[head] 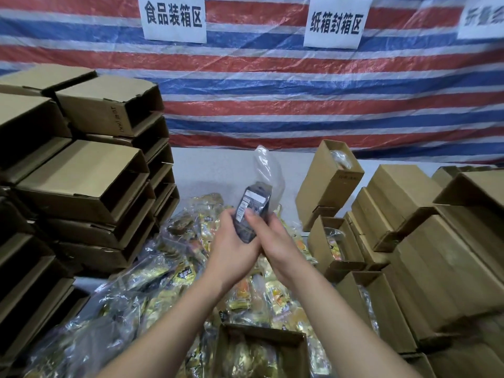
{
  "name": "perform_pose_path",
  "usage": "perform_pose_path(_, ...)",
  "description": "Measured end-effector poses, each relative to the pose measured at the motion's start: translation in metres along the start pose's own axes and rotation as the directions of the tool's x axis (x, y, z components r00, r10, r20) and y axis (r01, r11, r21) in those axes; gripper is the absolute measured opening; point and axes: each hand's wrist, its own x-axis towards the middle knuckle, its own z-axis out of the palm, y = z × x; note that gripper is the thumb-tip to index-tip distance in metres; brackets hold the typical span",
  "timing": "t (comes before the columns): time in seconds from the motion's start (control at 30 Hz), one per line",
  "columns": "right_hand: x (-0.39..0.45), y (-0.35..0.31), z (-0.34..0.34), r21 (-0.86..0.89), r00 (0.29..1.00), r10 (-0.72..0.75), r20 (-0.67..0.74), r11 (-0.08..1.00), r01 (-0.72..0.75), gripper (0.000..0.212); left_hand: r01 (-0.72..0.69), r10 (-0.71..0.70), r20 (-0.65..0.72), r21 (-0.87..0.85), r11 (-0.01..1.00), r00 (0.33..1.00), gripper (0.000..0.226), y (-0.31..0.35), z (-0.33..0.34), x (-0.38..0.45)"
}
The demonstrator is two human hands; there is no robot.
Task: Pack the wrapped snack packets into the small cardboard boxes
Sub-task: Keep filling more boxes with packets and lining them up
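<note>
Both hands hold one dark snack packet [252, 207] upright above the table, its barcode label facing me. My left hand [234, 241] grips its lower left side and my right hand [275, 241] wraps the lower right, thumb on the front. A clear plastic wrapper [266, 167] sticks up behind the packet. Below the hands lies a heap of yellow and dark wrapped snack packets [174, 268]. An open small cardboard box [261, 334] with packets inside sits at the bottom centre.
Stacked empty cardboard boxes [81, 170] lie on their sides at the left. Filled boxes [409, 227] crowd the right side, some open with packets showing. A red, white and blue striped tarp [300, 91] with paper signs hangs behind the table.
</note>
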Motion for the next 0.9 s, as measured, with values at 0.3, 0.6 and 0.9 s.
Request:
perform_pose_path(0.3, -0.008, -0.015, -0.046, 0.14, 0.996, 0.058, -0.074, 0.989, -0.047, 0.037, -0.106, 0.111, 0.303, -0.031, 0.994, 0.946, 0.035, 0.01, 0.01, -0.003)
perform_pose_path(0.6, -0.03, -0.018, -0.068, 0.239, 0.989, 0.096, 0.116, 0.963, -0.122, 0.055, -0.333, 0.193, 0.442, 0.265, 0.905, 0.876, 0.063, 0.015, 0.014, -0.012)
perform_pose_path(0.9, -0.04, -0.012, -0.077, 0.137, 0.989, 0.093, 0.114, 0.985, -0.109, 0.057, -0.368, 0.079, 0.666, 0.306, 0.878, 0.741, 0.068, 0.009, 0.006, -0.008)
